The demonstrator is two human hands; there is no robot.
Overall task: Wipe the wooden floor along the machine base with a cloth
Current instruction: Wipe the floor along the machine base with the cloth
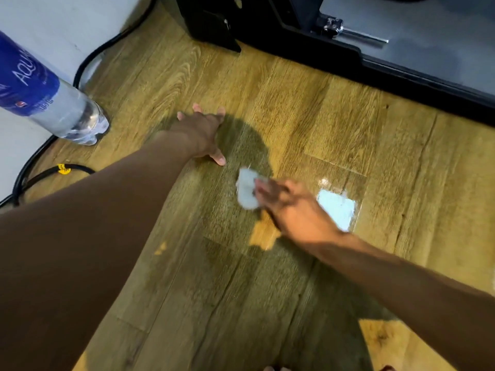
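The cloth [247, 192], a small white wad, lies on the wooden floor [348, 129] close to the middle of the view, inside a patch of shadow. Motion blur softens its outline. Its long axis runs roughly from 12 o'clock to 6 o'clock, leaning a little toward 11 and 5, with the narrower end uppermost.

The right hand [293, 208] reaches in from 4 o'clock. Its fingers [263, 187] lie over the cloth's 3 o'clock edge and point toward 10 o'clock. They look fairly straight on top of it, but the blur hides whether they or the thumb curl round it, so I cannot tell if the cloth is pressed or pinched.

At 11 o'clock from the cloth, and apart from it, the left hand [202, 132] rests flat on the floor. Its fingers are spread wide and hold nothing; its arm comes in from 7 o'clock.

Just at 3 o'clock of the right hand a bright glare patch [337, 210] shines on the glossy boards, whose planks run roughly from 1 o'clock to 7 o'clock.

The black machine base [294, 41] lies at 1 o'clock, well apart from the cloth, and carries a metal rod [359, 36]. At 10 o'clock a clear plastic bottle [53, 103] with a blue label stands by a pale wall [40, 22]. A black cable [88, 57] curves along the wall's foot, with a yellow tag [63, 168] lower down.
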